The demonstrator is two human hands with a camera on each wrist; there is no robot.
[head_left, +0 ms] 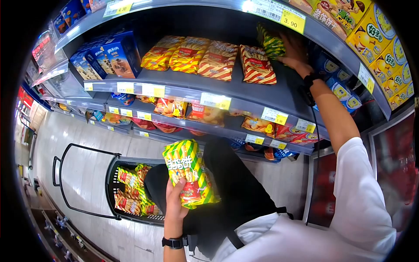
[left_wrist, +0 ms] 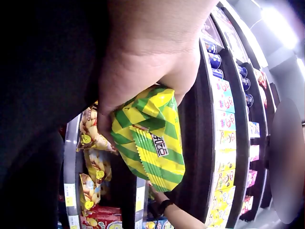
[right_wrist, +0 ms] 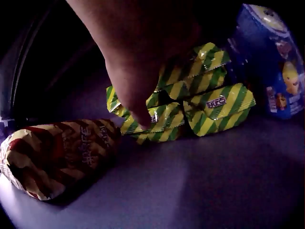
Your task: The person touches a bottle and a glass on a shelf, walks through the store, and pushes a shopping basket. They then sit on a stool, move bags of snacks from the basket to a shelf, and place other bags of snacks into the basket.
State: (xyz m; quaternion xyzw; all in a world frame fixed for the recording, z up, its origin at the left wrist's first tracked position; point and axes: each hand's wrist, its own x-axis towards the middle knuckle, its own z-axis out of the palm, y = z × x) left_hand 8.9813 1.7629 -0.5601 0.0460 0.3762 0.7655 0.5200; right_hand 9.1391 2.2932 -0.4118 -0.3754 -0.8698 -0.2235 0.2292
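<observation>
My left hand holds a green-and-yellow striped bag of finger biscuits in front of my knees, thumb over its front. The left wrist view shows the crimped end of that bag below the hand. Deep on the upper shelf, my right hand is at a green striped biscuit bag. In the right wrist view its thumb lies against a bag in a cluster of several matching ones; its other fingers are hidden. A red-striped bag stands left of that cluster.
More red-striped bags and blue boxes line the shelf. Blue packs stand right of the cluster. On the floor, a black basket holds several snack bags. A shelf edge with price tags overhangs the right hand.
</observation>
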